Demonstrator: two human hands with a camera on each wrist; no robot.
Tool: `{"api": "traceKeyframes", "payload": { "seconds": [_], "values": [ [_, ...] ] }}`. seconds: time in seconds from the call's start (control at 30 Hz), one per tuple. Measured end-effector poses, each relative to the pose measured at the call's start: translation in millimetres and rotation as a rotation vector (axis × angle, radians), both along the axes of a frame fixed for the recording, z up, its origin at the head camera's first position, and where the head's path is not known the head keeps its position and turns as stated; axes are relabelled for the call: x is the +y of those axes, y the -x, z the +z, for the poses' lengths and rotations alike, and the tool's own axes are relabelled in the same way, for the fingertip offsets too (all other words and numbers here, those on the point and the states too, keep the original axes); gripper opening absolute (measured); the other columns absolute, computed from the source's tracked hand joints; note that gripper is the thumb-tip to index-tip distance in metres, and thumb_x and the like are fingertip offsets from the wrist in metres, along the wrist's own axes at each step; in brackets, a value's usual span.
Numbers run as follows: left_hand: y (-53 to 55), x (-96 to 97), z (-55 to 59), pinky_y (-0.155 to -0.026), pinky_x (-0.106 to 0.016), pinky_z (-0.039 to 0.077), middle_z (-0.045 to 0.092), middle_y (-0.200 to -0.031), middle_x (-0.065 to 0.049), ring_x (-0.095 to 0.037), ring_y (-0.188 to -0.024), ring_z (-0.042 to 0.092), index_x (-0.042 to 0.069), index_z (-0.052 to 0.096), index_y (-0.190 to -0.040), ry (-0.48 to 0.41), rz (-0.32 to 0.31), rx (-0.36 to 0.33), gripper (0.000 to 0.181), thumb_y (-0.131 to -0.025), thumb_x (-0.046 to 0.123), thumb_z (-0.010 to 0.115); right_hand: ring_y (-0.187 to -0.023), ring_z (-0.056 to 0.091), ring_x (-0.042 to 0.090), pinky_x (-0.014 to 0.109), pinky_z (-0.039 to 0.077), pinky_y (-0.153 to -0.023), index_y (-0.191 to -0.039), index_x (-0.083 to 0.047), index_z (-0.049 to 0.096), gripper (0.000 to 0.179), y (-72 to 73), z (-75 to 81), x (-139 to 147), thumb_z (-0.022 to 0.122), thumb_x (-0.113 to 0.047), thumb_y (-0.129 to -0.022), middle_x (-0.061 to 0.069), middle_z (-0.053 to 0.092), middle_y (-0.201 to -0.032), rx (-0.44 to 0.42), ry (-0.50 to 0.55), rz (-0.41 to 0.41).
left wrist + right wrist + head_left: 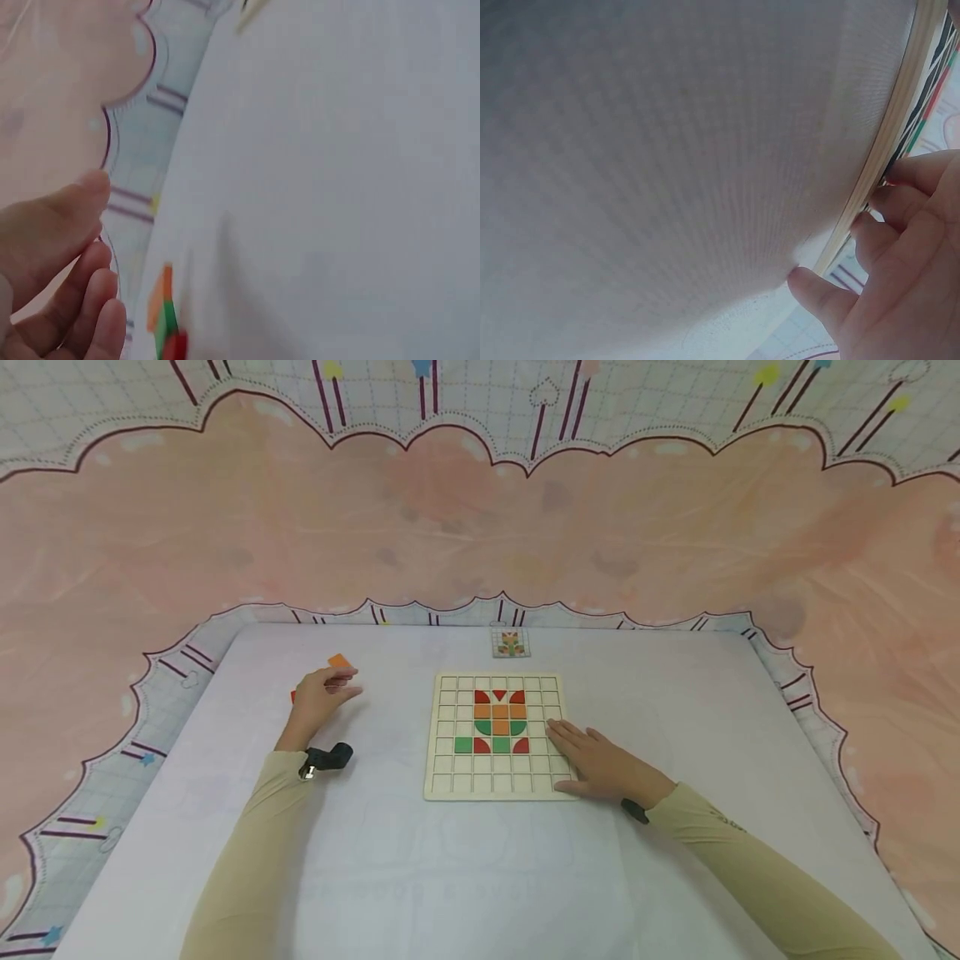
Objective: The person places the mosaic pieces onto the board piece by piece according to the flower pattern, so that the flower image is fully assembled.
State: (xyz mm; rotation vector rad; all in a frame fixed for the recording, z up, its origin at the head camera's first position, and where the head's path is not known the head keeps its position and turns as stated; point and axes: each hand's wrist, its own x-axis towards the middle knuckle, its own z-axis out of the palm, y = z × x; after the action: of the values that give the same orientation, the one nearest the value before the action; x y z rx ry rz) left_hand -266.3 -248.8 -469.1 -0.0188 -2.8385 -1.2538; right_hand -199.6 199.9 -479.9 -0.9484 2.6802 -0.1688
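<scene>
My left hand (321, 700) hovers over the left side of the table, its thumb and fingertips apart with nothing visible between them. Just beyond its fingers is an orange tile (339, 661). The left wrist view shows an orange piece (160, 296), a green piece (165, 330) and a red piece (175, 346) close together below the hand. A pale square grid board (465, 787) lies mid-table, with red, orange and green tiles (500, 711) set in its cells. Across the board's right edge rests my right hand (600, 766), fingers extended.
A small pattern card (511, 643) with a coloured design lies behind the board. The white table (480, 877) is bordered by a patterned pink cloth (450, 527). Part of a red-orange piece (293, 697) shows beside the left hand.
</scene>
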Motion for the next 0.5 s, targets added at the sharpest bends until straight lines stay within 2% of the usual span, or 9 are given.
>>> {"api": "traceKeyframes", "payload": {
  "seconds": [0.13, 0.2, 0.23, 0.37, 0.5],
  "values": [
    [-9.1, -21.1, -6.8, -0.087, -0.033, 0.046, 0.06, -0.112, -0.024, -0.033, -0.103, 0.056, -0.004, 0.059, -0.121, 0.086, 0.093, 0.014, 0.039, -0.087, 0.015, 0.066, -0.145, 0.019, 0.028, 0.054, 0.023, -0.113, -0.151, -0.007, 0.016, 0.087, -0.1, -0.4, 0, 0.056, -0.053, -0.088, 0.012, 0.018, -0.157, -0.004, 0.006, -0.001],
    [-14.1, -27.6, -7.1, -0.088, -0.039, 0.046, 0.059, -0.113, -0.026, -0.035, -0.103, 0.055, -0.005, 0.059, -0.121, 0.108, 0.135, 0.008, 0.039, -0.087, 0.013, 0.066, -0.145, 0.019, 0.028, 0.054, 0.023, -0.113, -0.151, -0.007, 0.016, 0.087, 0.1, -0.5, 0, 0.055, -0.053, -0.088, 0.012, 0.018, -0.157, -0.003, 0.002, 0.001],
    [-16.3, -30.0, -6.9, -0.088, -0.043, 0.045, 0.059, -0.113, -0.027, -0.036, -0.103, 0.054, -0.006, 0.058, -0.121, 0.121, 0.156, 0.001, 0.039, -0.087, 0.012, 0.066, -0.145, 0.019, 0.028, 0.054, 0.023, -0.113, -0.151, -0.007, 0.017, 0.087, 0.2, -0.4, 0, 0.055, -0.053, -0.088, 0.012, 0.018, -0.157, -0.004, 0.002, 0.001],
    [-24.7, -34.7, -3.5, -0.085, -0.043, 0.043, 0.056, -0.113, -0.027, -0.036, -0.101, 0.051, -0.007, 0.057, -0.122, 0.145, 0.236, -0.063, 0.04, -0.087, 0.01, 0.064, -0.145, 0.019, 0.029, 0.055, 0.023, -0.113, -0.151, -0.007, 0.017, 0.087, 0.0, 1.0, 1, 0.055, -0.054, -0.088, 0.012, 0.018, -0.157, -0.007, 0.0, -0.001],
    [-29.4, -37.4, -2.1, -0.08, -0.041, 0.041, 0.054, -0.112, -0.027, -0.035, -0.098, 0.049, -0.006, 0.058, -0.121, 0.168, 0.273, -0.105, 0.04, -0.086, 0.012, 0.064, -0.145, 0.019, 0.029, 0.055, 0.024, -0.113, -0.151, -0.007, 0.017, 0.087, -0.4, 2.2, 1, 0.056, -0.053, -0.088, 0.012, 0.018, -0.157, -0.005, 0.003, -0.003]
  ]
}}
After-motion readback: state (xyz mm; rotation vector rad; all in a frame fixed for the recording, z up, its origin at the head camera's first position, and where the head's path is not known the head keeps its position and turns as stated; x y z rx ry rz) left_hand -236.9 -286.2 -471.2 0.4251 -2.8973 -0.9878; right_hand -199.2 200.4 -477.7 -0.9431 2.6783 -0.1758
